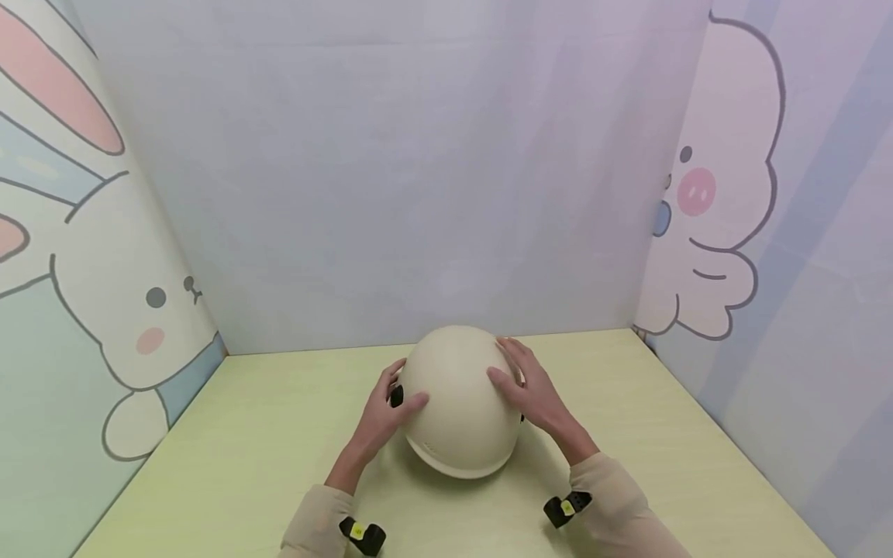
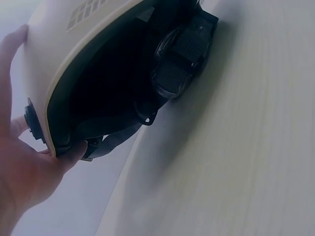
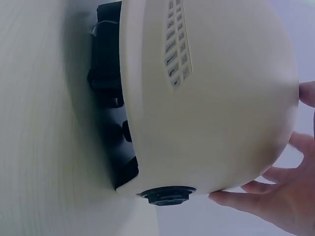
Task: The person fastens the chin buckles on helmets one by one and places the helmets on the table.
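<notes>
One helmet [image 1: 456, 411] is held on or just above one bench [image 1: 279, 457], its sides gripped by two hands, left hand [image 1: 381, 415] and right hand [image 1: 536, 389], thumbs [image 1: 418, 402] laid on its near face, forearms [image 1: 617, 500] angled inward.

Room either side over table [image 1: 279, 442], helmet [image 1: 460, 403] between

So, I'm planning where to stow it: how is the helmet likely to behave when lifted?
The helmet is probably stiff: its outside looks hard and smooth. That same smooth curve could make it a little slippery and apt to rock if set dome-down. The black strap at its underside looks like flexible webbing, so it would likely dangle.
</notes>
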{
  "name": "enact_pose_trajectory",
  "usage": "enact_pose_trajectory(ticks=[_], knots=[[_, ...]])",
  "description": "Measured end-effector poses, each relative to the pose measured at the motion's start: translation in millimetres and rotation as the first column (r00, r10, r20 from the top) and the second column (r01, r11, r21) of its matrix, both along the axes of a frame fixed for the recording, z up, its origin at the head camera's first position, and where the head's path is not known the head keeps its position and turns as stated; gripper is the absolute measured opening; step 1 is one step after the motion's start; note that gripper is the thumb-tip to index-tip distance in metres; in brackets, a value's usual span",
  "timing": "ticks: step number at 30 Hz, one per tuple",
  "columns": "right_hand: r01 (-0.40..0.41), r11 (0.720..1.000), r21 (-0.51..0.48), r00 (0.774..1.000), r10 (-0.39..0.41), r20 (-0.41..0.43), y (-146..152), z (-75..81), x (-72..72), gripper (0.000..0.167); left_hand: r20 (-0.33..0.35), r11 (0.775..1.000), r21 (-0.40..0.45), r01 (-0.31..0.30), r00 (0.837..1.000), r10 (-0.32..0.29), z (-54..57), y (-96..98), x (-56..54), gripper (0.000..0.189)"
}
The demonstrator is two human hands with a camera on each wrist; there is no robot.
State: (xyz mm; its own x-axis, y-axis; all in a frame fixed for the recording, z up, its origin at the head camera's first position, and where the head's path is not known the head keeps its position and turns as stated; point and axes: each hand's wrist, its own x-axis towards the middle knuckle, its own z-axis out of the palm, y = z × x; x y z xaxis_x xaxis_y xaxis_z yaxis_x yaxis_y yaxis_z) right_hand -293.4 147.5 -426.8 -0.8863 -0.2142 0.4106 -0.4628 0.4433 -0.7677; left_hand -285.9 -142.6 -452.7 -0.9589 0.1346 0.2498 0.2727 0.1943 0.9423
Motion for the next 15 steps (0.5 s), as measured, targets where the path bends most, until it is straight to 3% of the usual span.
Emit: enact_pose_trajectory(ticks=[5, 10, 15], knots=[[0.019, 0.998, 0.066, 0.995, -0.013, -0.100, -4, 0.8, 2.3, 0.057, -0.019, 0.999, -0.004, -0.051, 0.999, 0.050, -2.8, 2.5, -2.1, 0.077], [0.103, 0.986, 0.133, 0.983, -0.081, -0.167, -11, 2.8, 4.4, 0.083, -0.031, 0.996, 0.042, -0.074, 0.997, 0.076, -5.8, 6.4, -2.4, 0.089], [0.107, 0.984, 0.146, 0.985, -0.085, -0.152, -15, 7.2, 9.0, 0.104, -0.027, 0.995, 0.085, -0.057, 0.998, 0.059, -6.2, 8.1, -1.4, 0.096]])
